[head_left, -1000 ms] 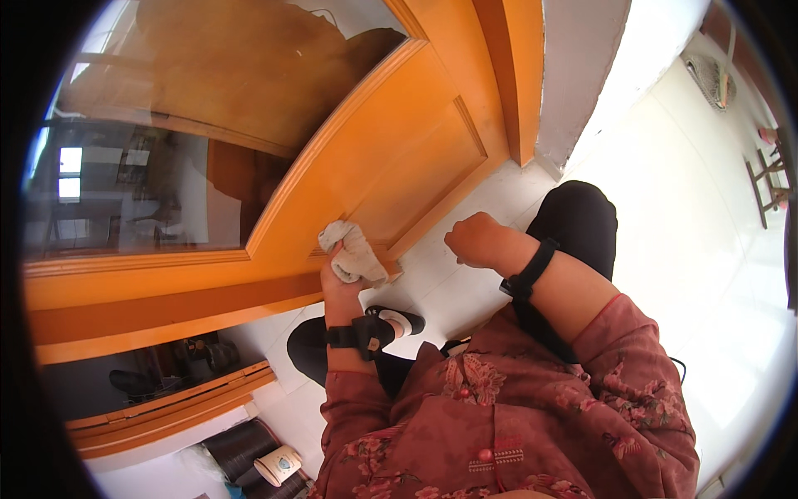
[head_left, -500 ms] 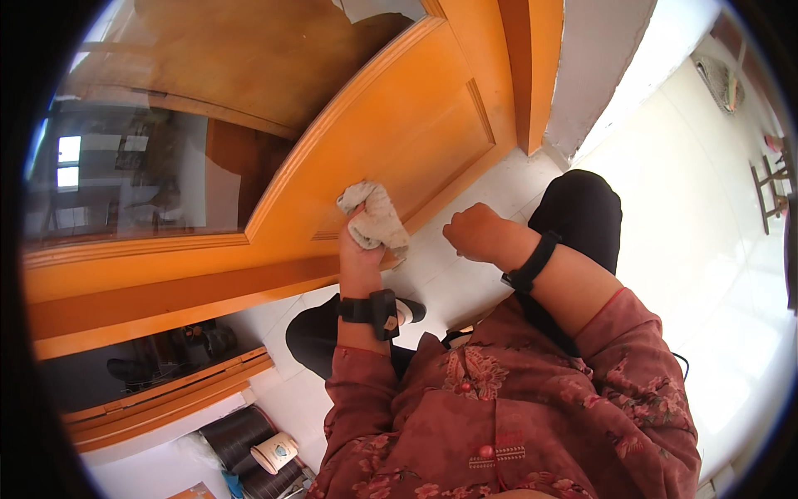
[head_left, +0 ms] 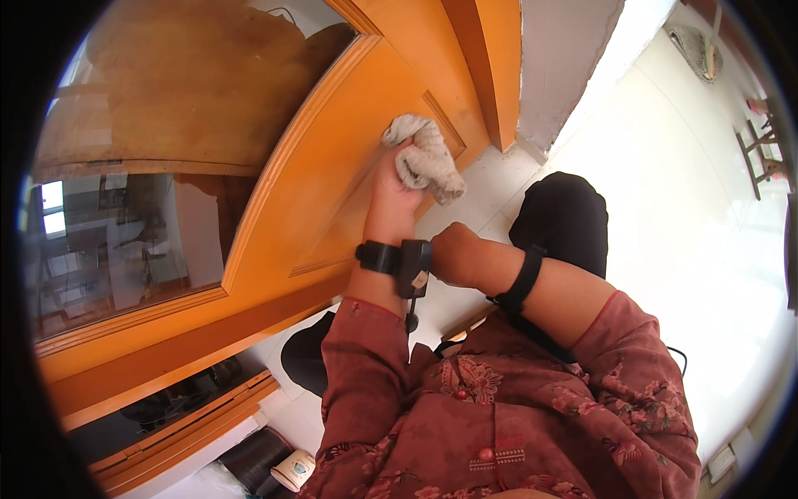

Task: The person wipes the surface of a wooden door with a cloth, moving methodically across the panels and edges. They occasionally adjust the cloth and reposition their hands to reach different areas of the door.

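A crumpled, greyish-white cloth (head_left: 426,158) is gripped in my left hand (head_left: 397,175). It lies against the lower panel of an orange wooden door (head_left: 332,183), toward the panel's far right end. My left arm stretches forward, with a black strap and a small black box (head_left: 413,268) on the wrist. My right hand (head_left: 457,254) is closed in a fist beside that box, apart from the door. No object shows in the fist; part of its fingers is turned away from view. A black band (head_left: 524,279) circles the right wrist.
The door's glass pane (head_left: 150,224) reflects a room. An orange frame (head_left: 482,66) and grey wall edge (head_left: 557,66) stand beyond it. At the lower left are an open drawer-like compartment (head_left: 183,407) and a paper cup (head_left: 293,471). A wooden stool (head_left: 758,158) stands far right.
My left hand has moved the cloth farther away and to the right along the door panel. My right fist now sits close to the left wrist. The whole view has shifted slightly.
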The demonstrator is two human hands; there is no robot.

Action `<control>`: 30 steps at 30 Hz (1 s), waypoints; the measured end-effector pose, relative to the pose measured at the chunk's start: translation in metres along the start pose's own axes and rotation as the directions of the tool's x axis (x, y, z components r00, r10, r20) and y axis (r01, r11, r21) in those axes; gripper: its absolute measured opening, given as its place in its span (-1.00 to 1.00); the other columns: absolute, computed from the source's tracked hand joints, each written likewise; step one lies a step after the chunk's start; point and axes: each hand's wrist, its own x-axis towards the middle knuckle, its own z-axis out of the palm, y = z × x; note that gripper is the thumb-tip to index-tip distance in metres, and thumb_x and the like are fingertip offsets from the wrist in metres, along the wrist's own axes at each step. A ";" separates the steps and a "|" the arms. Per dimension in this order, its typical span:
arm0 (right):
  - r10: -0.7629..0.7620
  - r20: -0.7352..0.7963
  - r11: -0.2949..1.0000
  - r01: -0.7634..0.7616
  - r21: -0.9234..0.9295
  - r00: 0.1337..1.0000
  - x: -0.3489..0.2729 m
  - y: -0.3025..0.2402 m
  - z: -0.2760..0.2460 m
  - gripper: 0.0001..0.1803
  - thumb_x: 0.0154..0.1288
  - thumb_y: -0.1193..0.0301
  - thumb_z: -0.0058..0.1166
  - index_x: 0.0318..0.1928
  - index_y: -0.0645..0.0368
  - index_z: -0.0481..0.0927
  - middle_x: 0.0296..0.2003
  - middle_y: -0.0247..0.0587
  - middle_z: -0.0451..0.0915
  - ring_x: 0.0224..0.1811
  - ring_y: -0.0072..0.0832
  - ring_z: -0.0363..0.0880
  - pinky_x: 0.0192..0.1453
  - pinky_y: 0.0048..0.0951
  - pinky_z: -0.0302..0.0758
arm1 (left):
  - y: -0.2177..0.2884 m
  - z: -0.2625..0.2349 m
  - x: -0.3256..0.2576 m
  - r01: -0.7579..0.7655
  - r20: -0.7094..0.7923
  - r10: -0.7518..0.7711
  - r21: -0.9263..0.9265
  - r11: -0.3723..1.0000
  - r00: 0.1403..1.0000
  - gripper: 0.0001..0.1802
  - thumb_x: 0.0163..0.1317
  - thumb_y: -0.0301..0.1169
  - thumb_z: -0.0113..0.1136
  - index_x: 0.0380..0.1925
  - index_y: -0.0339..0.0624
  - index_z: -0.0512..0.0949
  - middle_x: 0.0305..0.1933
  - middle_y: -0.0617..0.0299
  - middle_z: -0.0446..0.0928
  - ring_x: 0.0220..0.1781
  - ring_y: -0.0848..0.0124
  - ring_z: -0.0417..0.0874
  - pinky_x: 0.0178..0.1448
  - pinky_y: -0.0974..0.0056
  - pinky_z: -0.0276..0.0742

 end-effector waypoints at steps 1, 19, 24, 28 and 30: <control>0.001 -0.021 1.000 -0.001 0.016 1.000 0.003 0.002 0.005 -0.83 0.15 0.43 0.10 -0.30 0.01 0.75 -0.31 -0.23 0.74 -0.25 -0.27 0.74 -0.27 -0.24 0.57 | -0.003 0.006 0.011 0.003 0.024 -0.004 0.021 1.000 1.000 -0.72 0.39 -0.36 0.09 0.03 -0.22 0.53 -0.03 0.11 0.62 0.04 0.21 0.65 0.15 0.07 0.58; 0.040 0.000 0.997 -0.040 -0.065 0.999 0.001 0.004 -0.012 -0.82 0.11 0.31 0.27 -0.31 0.11 0.78 -0.28 -0.16 0.74 -0.18 -0.19 0.73 -0.18 -0.19 0.61 | 0.024 -0.078 -0.125 -0.202 -0.220 0.234 0.158 0.967 0.947 -0.67 0.39 -0.17 0.15 0.06 -0.02 0.49 -0.03 0.26 0.58 0.02 0.26 0.62 0.11 0.07 0.56; 0.003 0.027 0.999 -0.002 -0.053 1.000 0.005 0.006 -0.008 -0.69 0.20 0.20 0.31 -0.32 0.24 0.72 -0.33 -0.04 0.70 -0.18 -0.06 0.70 -0.17 -0.11 0.60 | 0.039 -0.131 -0.189 -0.319 -0.401 0.370 0.191 0.929 0.838 -0.70 0.42 -0.11 0.10 0.03 0.04 0.51 -0.06 0.30 0.58 -0.01 0.29 0.63 0.03 0.10 0.58; 0.022 0.028 0.998 -0.021 -0.061 0.999 0.010 0.008 -0.002 -0.74 0.15 0.23 0.32 -0.30 0.19 0.75 -0.30 -0.09 0.72 -0.16 -0.11 0.71 -0.15 -0.14 0.61 | 0.049 -0.153 -0.234 -0.369 -0.404 0.428 0.218 0.903 0.809 -0.71 0.44 -0.10 0.06 0.03 0.07 0.52 -0.06 0.32 0.59 0.00 0.32 0.63 0.01 0.12 0.60; 0.016 0.016 0.997 -0.014 -0.070 1.000 0.014 0.009 0.000 -0.70 0.15 0.23 0.32 -0.22 0.18 0.72 -0.24 -0.08 0.71 -0.13 -0.11 0.70 -0.13 -0.14 0.61 | 0.045 -0.153 -0.245 -0.411 -0.441 0.462 0.211 0.887 0.770 -0.69 0.46 -0.12 0.05 0.08 0.03 0.51 -0.01 0.31 0.60 0.03 0.31 0.64 0.05 0.11 0.60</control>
